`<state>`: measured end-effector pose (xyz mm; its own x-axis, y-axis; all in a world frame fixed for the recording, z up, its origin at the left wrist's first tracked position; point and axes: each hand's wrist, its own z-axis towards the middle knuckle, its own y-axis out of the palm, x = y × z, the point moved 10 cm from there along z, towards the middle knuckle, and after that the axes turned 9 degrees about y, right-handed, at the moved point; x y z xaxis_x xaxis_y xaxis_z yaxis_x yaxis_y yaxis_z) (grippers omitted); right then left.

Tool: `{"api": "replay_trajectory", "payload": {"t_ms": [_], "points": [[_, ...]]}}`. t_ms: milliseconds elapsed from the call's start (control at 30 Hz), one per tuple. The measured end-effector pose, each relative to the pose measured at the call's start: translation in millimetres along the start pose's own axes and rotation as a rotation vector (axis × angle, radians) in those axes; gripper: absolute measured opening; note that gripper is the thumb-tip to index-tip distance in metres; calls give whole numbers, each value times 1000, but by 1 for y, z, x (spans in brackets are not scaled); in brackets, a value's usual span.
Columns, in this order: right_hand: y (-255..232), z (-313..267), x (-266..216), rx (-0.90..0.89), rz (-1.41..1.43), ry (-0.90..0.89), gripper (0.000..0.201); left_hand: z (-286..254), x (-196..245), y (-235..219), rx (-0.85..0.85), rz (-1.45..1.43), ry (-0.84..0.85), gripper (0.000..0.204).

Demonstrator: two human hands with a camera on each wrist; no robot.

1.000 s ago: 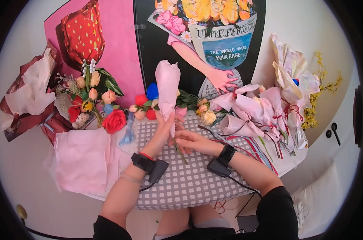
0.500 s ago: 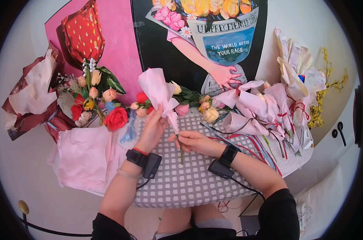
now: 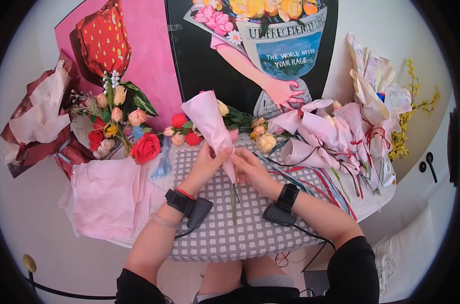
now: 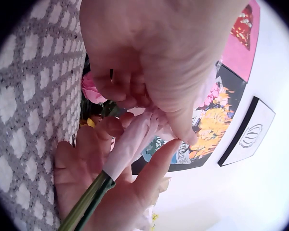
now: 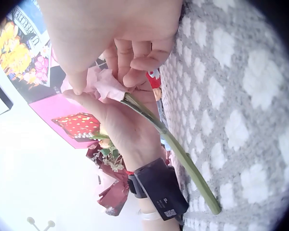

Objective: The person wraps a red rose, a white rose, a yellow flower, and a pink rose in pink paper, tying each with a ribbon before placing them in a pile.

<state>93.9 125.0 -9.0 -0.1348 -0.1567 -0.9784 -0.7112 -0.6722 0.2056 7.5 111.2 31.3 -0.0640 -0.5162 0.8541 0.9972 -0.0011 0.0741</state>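
1. Large painted lettering on the poster (image 3: 291, 45) propped behind the table reads "UNPRECEDENTED TIMES", partly covered by painted leaves, and below it "THE WORLD NEEDS YOUR RAGE".
2. More words sit on the painted newspaper lower down, but they're too small for me to read; the poster's top runs out of sight.
3. The black box (image 5: 161, 190) on the left wrist carries a square printed code and tiny print I can't make out.
4. The pink paper cone (image 3: 204, 119) is up in front of the person, over the grey-and-white checked cloth (image 3: 209, 238), its wide mouth tilted up and to the left.
5. The left hand (image 3: 204, 164) grips the cone around its narrowing lower part, thumb against the paper.
6. The right hand (image 3: 255, 175) pinches the gathered paper just beside it, its fingers curled and partly hidden behind the wrap.
7. Green stems (image 5: 195, 175) poke out below the paper; whatever bloom they carry is out of sight inside.
8. To the left lie pink sheets (image 3: 106, 200), with a red rose (image 3: 145, 148) just behind them.
9. Over on the right, pink-wrapped bundles (image 3: 316, 131) overlap, so I can't count them; loose ribbons (image 3: 331, 195) trail nearby.
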Motion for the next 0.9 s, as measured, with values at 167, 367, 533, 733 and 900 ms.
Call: {"api": "replay_trajectory", "payload": {"t_ms": [167, 367, 533, 733, 900], "points": [[-9, 2, -5, 48, -53, -56, 26, -1, -8, 2, -106, 68, -40, 43], [0, 4, 5, -59, 124, 9, 23, -6, -13, 3, -78, 25, -94, 44], [8, 0, -2, -96, 57, -27, 23, -3, 1, 9, -132, 151, 28, 46], [-3, 7, 8, -54, 70, 22, 21, -5, -10, 5, -118, 216, -67, 43], [-15, 6, 0, 37, 58, -63, 17, -8, -20, 8, -82, -28, -246, 38]]}}
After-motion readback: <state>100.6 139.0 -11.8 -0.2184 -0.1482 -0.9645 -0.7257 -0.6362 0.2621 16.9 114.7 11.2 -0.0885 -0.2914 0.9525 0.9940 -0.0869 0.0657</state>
